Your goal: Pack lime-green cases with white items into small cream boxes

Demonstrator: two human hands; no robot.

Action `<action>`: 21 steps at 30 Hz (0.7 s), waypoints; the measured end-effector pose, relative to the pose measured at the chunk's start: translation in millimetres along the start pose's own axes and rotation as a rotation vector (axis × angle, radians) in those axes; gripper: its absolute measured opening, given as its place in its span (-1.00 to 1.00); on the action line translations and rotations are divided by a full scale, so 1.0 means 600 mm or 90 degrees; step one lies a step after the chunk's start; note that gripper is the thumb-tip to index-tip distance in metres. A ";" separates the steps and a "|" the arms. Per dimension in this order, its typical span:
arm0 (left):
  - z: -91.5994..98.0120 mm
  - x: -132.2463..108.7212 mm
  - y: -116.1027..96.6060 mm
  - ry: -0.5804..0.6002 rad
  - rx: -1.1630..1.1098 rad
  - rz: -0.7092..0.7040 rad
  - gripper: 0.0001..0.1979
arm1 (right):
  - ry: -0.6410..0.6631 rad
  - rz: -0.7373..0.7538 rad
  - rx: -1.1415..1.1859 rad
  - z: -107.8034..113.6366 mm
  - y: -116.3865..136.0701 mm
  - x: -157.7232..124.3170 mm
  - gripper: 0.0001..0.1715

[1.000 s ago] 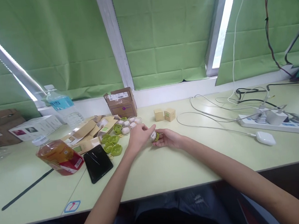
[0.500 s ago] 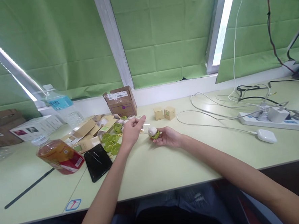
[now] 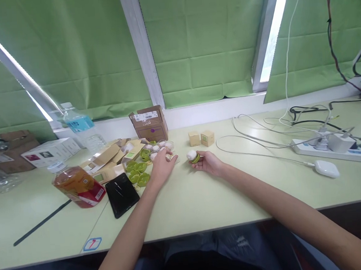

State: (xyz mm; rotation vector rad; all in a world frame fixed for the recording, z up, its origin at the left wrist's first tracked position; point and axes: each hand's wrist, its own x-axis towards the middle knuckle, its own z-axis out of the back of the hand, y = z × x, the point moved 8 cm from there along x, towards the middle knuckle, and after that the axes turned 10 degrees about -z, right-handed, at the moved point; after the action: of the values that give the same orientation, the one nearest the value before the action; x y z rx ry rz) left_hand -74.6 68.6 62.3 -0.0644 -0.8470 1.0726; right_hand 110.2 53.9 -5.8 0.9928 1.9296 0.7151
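A small white rounded piece (image 3: 192,155) in a green cup-like holder (image 3: 196,158) sits in the fingers of my right hand (image 3: 209,163), just above the table. To its left, my left hand (image 3: 163,166) is low over the table with its fingers curled toward the thumb. At those fingertips is something small and pale, partly hidden, beside a clear plastic piece (image 3: 177,159). Several white and pinkish round pieces in clear plastic (image 3: 169,144) lie just beyond my left hand. Green cup-shaped parts (image 3: 134,177) are grouped left of my left wrist.
Opened cardboard packaging (image 3: 104,158) and a black tablet-like slab (image 3: 122,194) lie to the left, near a tea-coloured bottle (image 3: 79,186). A brown carton (image 3: 151,124) and two small boxes (image 3: 207,138) stand at the back. Cables, a power strip (image 3: 303,148) and a white case (image 3: 327,169) occupy the right.
My left hand has lowered toward the table beside the clear plastic. My right hand still holds the white piece in its green holder, now turned more sideways. The view has shifted slightly.
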 end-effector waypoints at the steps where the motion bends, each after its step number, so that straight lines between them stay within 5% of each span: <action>1: 0.010 -0.002 -0.015 -0.037 0.027 -0.035 -0.81 | -0.006 0.010 -0.005 0.001 0.002 0.000 -0.63; 4: 0.025 -0.014 -0.075 -0.096 0.007 -0.162 -0.82 | -0.022 0.047 -0.023 0.001 0.007 -0.003 -0.68; 9: -0.016 -0.028 -0.126 -0.010 -0.122 -0.194 -0.72 | -0.035 0.125 -0.057 -0.003 0.017 -0.011 -0.77; 14: -0.042 -0.029 -0.110 -0.002 -0.180 -0.128 -0.78 | -0.043 0.160 -0.091 -0.006 0.017 -0.009 -0.78; 21: -0.034 -0.033 -0.103 -0.011 -0.230 -0.097 -0.64 | -0.047 0.139 -0.100 -0.002 0.018 -0.011 -0.78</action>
State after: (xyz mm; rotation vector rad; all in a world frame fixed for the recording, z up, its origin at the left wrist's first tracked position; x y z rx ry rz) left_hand -20.0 28.6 63.6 -0.2896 -1.0366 0.7688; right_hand 115.4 53.8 5.6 1.1253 1.6892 0.9253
